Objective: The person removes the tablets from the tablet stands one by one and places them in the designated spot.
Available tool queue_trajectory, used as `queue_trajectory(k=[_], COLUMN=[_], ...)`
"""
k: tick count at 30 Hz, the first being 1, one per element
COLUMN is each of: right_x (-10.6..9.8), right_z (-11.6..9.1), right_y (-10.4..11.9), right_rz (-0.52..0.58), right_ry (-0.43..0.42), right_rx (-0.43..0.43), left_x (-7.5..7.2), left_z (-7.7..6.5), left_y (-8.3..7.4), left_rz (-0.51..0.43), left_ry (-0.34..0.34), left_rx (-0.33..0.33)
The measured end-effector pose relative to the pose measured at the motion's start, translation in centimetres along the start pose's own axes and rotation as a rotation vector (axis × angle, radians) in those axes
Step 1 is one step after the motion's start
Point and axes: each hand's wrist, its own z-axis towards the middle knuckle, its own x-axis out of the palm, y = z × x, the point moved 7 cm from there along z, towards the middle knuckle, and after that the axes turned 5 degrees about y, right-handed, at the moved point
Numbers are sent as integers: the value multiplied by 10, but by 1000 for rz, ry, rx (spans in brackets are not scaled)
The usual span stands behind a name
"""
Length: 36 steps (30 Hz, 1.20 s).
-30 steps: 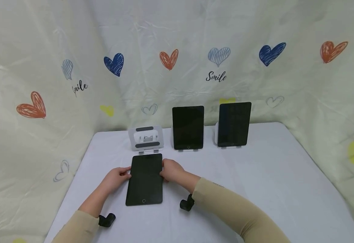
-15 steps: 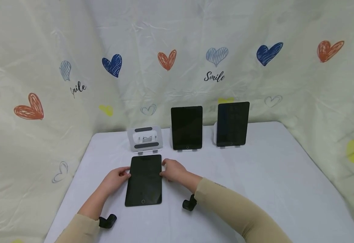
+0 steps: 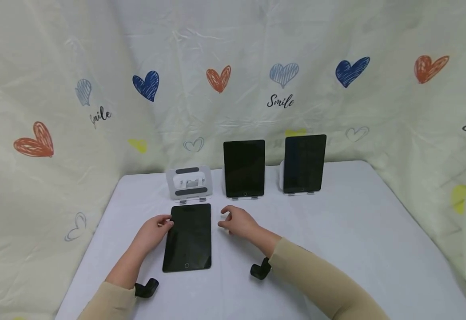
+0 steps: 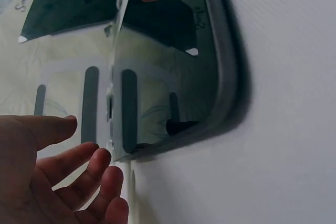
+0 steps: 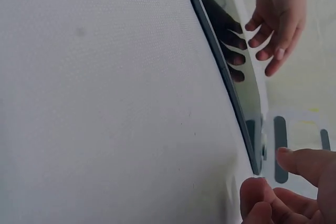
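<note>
A black tablet point(image 3: 188, 240) lies flat on the white table, screen up, its round button toward the person. Beside its upper left edge is the left hand point(image 3: 151, 232), fingertips overlapping that edge in the head view. In the left wrist view this hand's thumb and fingers point(image 4: 100, 177) are spread apart with nothing between them. The right hand point(image 3: 240, 223) hovers a short way off the tablet's right edge, fingers loosely bent and holding nothing. Just behind the tablet stands a bare white tablet stand point(image 3: 191, 191) with dark grey pads and small front clips.
Two more black tablets, a middle one point(image 3: 244, 169) and a right one point(image 3: 304, 163), stand upright on their own stands along the table's back edge. A pale curtain point(image 3: 240, 44) printed with hearts hangs behind the table point(image 3: 336, 249). Black cameras sit on both wrists.
The right hand has left the tablet's right edge and moved right. The left hand's fingers have shifted slightly up at the left edge. The tablet stays in place on the table.
</note>
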Motion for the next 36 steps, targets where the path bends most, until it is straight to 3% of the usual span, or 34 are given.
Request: queue_trajectory(k=[18, 24, 36], right_x=[-48, -65, -112], right_z=[-11, -17, -29], right_y=[-29, -41, -66], right_rz=[21, 50, 52], right_ry=[-87, -120, -179], right_rx=[-33, -15, -43], left_x=[6, 6, 24], left_z=[8, 11, 22], left_y=[-58, -76, -100], left_rz=[-108, -137, -192], left_ry=[-92, -106, -92], left_rx=[132, 167, 247])
